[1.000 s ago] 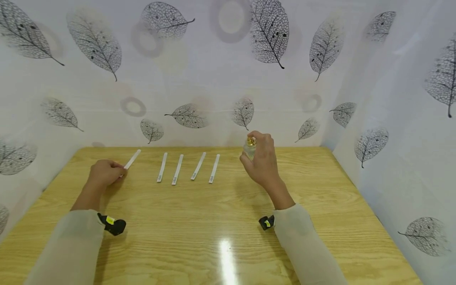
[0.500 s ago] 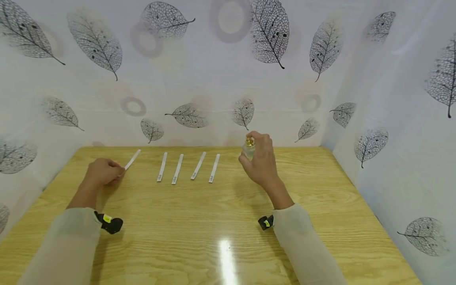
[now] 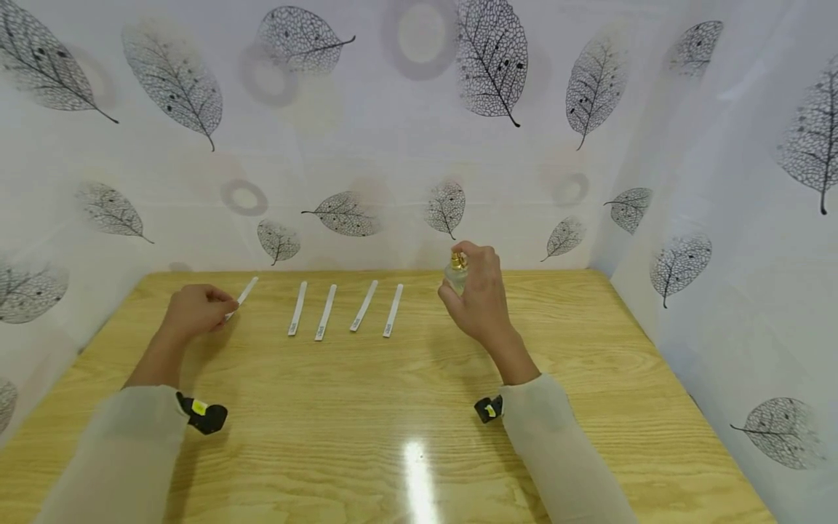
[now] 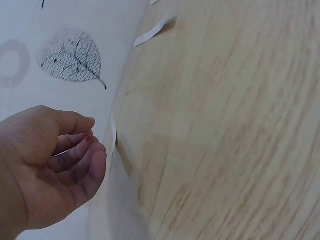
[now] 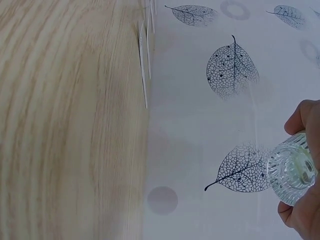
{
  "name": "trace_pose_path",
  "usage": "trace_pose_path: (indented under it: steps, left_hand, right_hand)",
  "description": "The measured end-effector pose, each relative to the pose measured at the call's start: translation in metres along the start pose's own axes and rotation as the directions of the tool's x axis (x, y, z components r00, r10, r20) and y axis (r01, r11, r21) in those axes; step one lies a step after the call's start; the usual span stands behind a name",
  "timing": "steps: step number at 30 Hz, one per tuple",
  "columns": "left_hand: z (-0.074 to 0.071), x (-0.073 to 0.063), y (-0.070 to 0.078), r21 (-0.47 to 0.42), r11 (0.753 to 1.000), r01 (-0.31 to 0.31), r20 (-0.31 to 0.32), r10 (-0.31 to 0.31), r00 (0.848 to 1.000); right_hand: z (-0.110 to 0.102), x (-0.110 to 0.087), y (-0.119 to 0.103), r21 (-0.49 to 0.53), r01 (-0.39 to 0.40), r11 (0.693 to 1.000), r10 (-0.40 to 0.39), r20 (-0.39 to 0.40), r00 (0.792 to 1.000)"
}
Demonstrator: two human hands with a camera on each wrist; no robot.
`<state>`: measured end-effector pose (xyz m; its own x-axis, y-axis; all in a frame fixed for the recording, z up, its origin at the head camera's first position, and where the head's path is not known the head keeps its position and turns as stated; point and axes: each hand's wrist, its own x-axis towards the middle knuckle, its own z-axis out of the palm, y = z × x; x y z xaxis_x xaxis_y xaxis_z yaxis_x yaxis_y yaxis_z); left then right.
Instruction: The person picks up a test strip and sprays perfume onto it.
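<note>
In the head view my right hand (image 3: pixel 483 300) holds a clear glass perfume bottle (image 3: pixel 456 279) upright, the index finger on its gold spray top (image 3: pixel 457 260). The right wrist view shows the ribbed glass base of that bottle (image 5: pixel 289 172) between fingers and thumb. My left hand (image 3: pixel 194 314) is over the lower part of the leftmost white paper strip (image 3: pixel 248 289). From the left wrist, its fingers look loosely bent with nothing between them, and the strip (image 4: pixel 114 131) lies on the table just past the fingertips.
Several more white paper strips, such as one (image 3: pixel 297 308) and another (image 3: pixel 393 310), lie in a row between the hands, small printed marks at their near ends. The wooden table (image 3: pixel 314 422) ends at a white leaf-patterned curtain (image 3: pixel 393 145) behind and at the sides.
My left hand has shifted slightly forward and right over the leftmost strip, whose near end now shows below the fingers. The right hand and bottle have stayed nearly still.
</note>
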<state>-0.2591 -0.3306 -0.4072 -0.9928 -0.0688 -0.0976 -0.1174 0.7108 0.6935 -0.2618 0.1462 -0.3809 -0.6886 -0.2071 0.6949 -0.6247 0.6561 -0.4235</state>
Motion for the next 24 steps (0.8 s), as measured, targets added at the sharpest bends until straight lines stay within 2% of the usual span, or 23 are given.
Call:
trace_pose_path:
  steps: [5, 8, 12, 17, 20, 24]
  left_hand:
    - [0.013, 0.002, 0.012, 0.01, 0.999, -0.047, 0.025, 0.047, 0.999]
    - [0.022, 0.003, 0.019, 0.057, 0.995, -0.078, 0.052, 0.075, 0.996]
    - [0.033, 0.003, 0.025, 0.1, 0.988, -0.115, 0.099, 0.105, 0.99]
    - [0.041, 0.003, 0.034, 0.117, 0.981, -0.155, 0.155, 0.136, 0.978]
    - [0.042, 0.004, 0.038, 0.107, 0.983, -0.152, 0.196, 0.129, 0.972]
    - [0.043, 0.003, 0.041, 0.067, 0.991, -0.112, 0.272, 0.09, 0.958]
  right_hand:
    - [0.0, 0.0, -0.001, 0.004, 0.004, 1.0, -0.004, 0.0, 1.0]
    - [0.0, -0.001, -0.002, 0.003, 0.002, 1.0, -0.002, -0.002, 1.0]
    - [0.0, -0.001, -0.001, -0.002, -0.002, 1.0, 0.002, -0.004, 1.0]
    - [-0.001, -0.001, -0.002, -0.002, -0.001, 1.0, 0.001, -0.004, 1.0]
    - [-0.002, 0.0, -0.002, 0.0, 0.003, 1.0, -0.003, -0.005, 1.0]
    - [-0.001, 0.0, -0.001, -0.004, 0.001, 1.0, -0.001, -0.002, 1.0]
